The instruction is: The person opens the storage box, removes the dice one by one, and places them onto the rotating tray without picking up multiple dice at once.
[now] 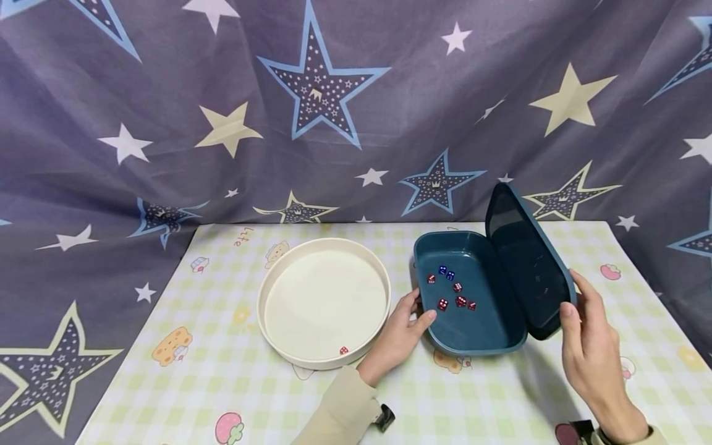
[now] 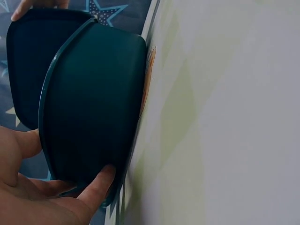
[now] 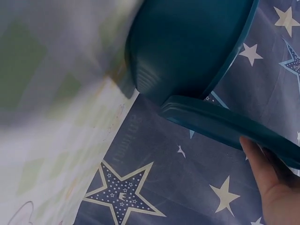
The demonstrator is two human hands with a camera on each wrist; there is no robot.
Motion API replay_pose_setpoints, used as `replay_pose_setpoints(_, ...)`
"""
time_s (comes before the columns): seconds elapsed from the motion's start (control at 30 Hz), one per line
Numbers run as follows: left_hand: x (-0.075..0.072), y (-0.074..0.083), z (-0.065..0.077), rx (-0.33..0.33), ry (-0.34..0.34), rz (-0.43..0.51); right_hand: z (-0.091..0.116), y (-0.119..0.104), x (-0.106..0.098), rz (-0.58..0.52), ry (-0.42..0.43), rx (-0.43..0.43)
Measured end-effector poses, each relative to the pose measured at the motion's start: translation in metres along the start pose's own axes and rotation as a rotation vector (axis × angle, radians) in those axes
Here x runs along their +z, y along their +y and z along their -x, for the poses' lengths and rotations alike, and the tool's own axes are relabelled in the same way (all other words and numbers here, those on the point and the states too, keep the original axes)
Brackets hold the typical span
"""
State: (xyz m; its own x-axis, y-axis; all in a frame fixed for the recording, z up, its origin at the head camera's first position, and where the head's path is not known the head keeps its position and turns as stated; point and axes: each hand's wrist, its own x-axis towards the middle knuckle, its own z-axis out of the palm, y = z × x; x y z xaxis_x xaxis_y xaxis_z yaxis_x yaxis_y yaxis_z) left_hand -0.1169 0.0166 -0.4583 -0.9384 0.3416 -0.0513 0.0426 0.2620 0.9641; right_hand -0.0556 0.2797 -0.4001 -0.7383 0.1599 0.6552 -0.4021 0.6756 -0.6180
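A dark teal box [image 1: 489,324] sits on the table right of centre, with several small red dice [image 1: 461,301] and two blue dice [image 1: 442,270] on its floor. My left hand [image 1: 396,339] holds its left side, thumb at the rim and fingers against the outer wall. Along the box's right edge the matching lid [image 1: 528,259] stands tilted up; whether a hinge joins them I cannot tell. My right hand [image 1: 594,346] grips the lid's near right corner, thumb on the inner face. The right wrist view shows fingers [image 3: 258,161] on the lid's outer side.
Left of the box stands a round cream tray [image 1: 322,296] with one red die [image 1: 343,350] near its front rim. A checked cloth [image 1: 211,371] with printed cartoons covers the table. Behind hangs a dark curtain [image 1: 345,179] patterned with stars.
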Motion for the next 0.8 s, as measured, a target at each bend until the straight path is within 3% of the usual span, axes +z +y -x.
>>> replay_pose_setpoints(0.2,0.000,-0.001,0.000,-0.004,0.002,0.005,0.005,0.004,-0.004,0.030,-0.001,0.023)
replay_pose_setpoints(0.47,0.001,0.000,0.000,-0.017,0.009,-0.001,0.013,0.012,-0.004,0.099,-0.053,0.154)
replay_pose_setpoints(0.8,0.001,0.000,-0.001,0.008,-0.003,-0.007,0.016,0.015,-0.005,0.070,-0.079,0.206)
